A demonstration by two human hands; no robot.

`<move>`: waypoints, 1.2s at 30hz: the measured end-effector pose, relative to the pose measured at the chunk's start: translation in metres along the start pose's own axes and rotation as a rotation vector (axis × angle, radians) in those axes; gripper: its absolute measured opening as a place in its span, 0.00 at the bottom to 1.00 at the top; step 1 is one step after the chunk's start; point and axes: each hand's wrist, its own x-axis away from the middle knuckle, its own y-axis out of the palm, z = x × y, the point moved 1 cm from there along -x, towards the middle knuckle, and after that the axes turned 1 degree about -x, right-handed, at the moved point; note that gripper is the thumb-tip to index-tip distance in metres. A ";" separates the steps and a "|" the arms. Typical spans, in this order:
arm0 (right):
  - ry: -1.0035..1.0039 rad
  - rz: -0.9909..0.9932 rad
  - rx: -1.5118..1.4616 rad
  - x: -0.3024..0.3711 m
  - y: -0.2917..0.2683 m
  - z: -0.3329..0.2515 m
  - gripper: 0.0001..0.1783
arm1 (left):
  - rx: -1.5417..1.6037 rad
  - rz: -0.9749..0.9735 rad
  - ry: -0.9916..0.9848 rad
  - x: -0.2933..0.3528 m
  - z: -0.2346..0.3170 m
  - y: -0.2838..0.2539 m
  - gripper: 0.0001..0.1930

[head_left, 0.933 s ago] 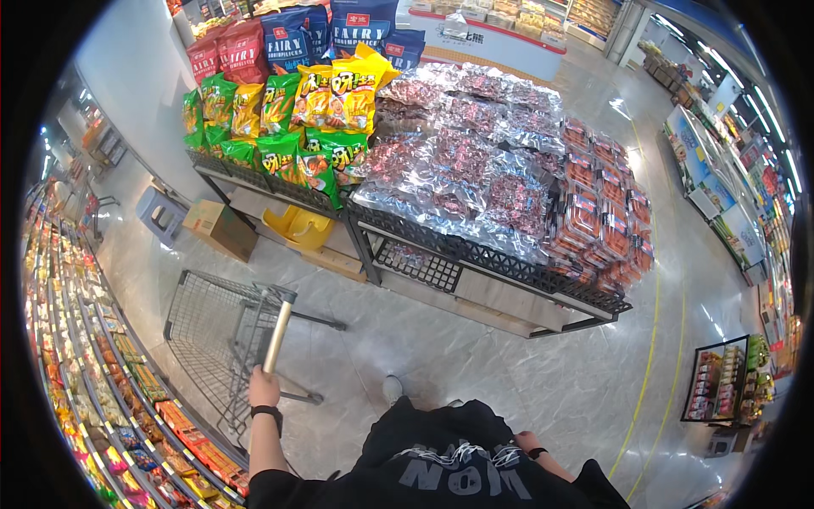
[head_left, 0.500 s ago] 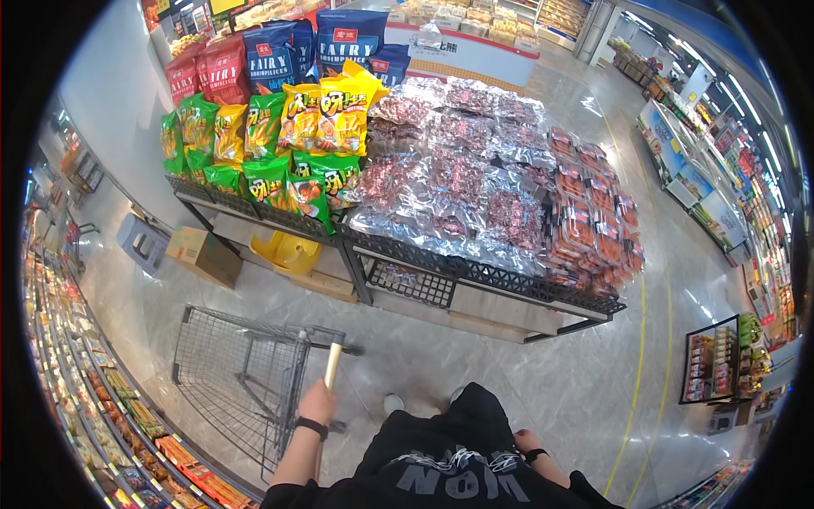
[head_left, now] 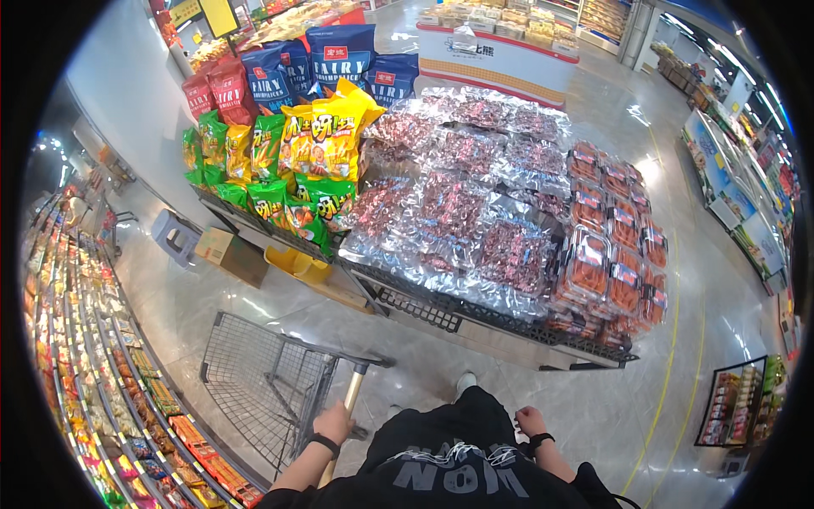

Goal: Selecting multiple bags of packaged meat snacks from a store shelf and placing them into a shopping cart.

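Note:
My left hand (head_left: 333, 422) is wrapped round the pale handle (head_left: 353, 392) of a grey wire shopping cart (head_left: 263, 382), which stands to my left. No goods show in its basket. At my right side hangs my right hand (head_left: 531, 421), fingers curled in, with nothing visible in it. Both wrists wear dark bands. Ahead stands a display table (head_left: 509, 332) with a black lattice rim. It bears clear packs of dark reddish food (head_left: 454, 204), plastic boxes of orange-brown food (head_left: 623, 222), and green snack bags (head_left: 269, 202), yellow bags (head_left: 331, 136), blue bags (head_left: 341, 53) and red bags (head_left: 231, 89).
Under the table are a cardboard box (head_left: 233, 257) and a yellow bin (head_left: 297, 263), with a grey plastic stool (head_left: 176, 239) alongside. Long shelves of packaged goods (head_left: 127, 373) curve along my left. A small rack (head_left: 731, 403) and chest freezers (head_left: 733, 195) stand to the right.
The display table looks nearer. The cart and my left hand sit farther right in view, the grip unchanged. My right hand has swung slightly forward, and one shoe has stepped out ahead.

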 end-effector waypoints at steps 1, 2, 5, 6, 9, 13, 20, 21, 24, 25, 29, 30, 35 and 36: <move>-0.064 -0.019 0.073 -0.011 -0.010 -0.014 0.13 | -0.036 0.006 0.001 0.001 0.007 0.001 0.22; -0.068 -0.032 0.074 -0.020 -0.018 -0.027 0.13 | -0.039 0.008 -0.013 0.002 0.014 0.001 0.22; -0.306 -0.058 0.119 -0.038 -0.033 -0.066 0.14 | -0.108 -0.025 0.001 0.007 0.037 -0.002 0.27; -0.304 -0.074 0.123 -0.036 -0.037 -0.088 0.14 | -0.108 -0.031 -0.015 0.010 0.045 -0.006 0.27; -0.443 -0.153 0.057 -0.010 -0.053 -0.168 0.14 | -0.129 -0.058 0.039 0.014 0.065 -0.020 0.27; -0.630 -0.277 0.013 0.018 -0.069 -0.261 0.12 | -0.134 -0.071 0.174 0.002 0.089 -0.053 0.30; -0.838 -0.194 0.026 0.019 -0.072 -0.386 0.10 | 0.037 0.146 0.158 -0.058 0.122 -0.135 0.20; -0.859 -0.142 -0.023 0.019 -0.066 -0.403 0.10 | 0.140 0.281 0.212 -0.073 0.127 -0.151 0.20; -0.824 -0.066 -0.133 -0.007 -0.057 -0.440 0.13 | 0.429 0.660 0.378 -0.126 0.156 -0.198 0.24; -0.795 -0.029 -0.156 -0.018 -0.053 -0.446 0.16 | 0.637 0.628 0.374 -0.146 0.167 -0.209 0.25; -0.672 0.041 -0.200 -0.058 -0.033 -0.465 0.29 | 1.181 0.385 0.308 -0.216 0.188 -0.219 0.23; -0.662 0.044 -0.190 -0.057 -0.030 -0.474 0.29 | 1.188 0.372 0.304 -0.223 0.189 -0.219 0.23; -0.454 0.030 -0.168 -0.064 -0.018 -0.503 0.40 | 0.881 0.612 0.327 -0.225 0.202 -0.213 0.19; -0.437 0.028 -0.076 -0.066 -0.018 -0.505 0.41 | 0.863 0.655 0.310 -0.224 0.206 -0.213 0.19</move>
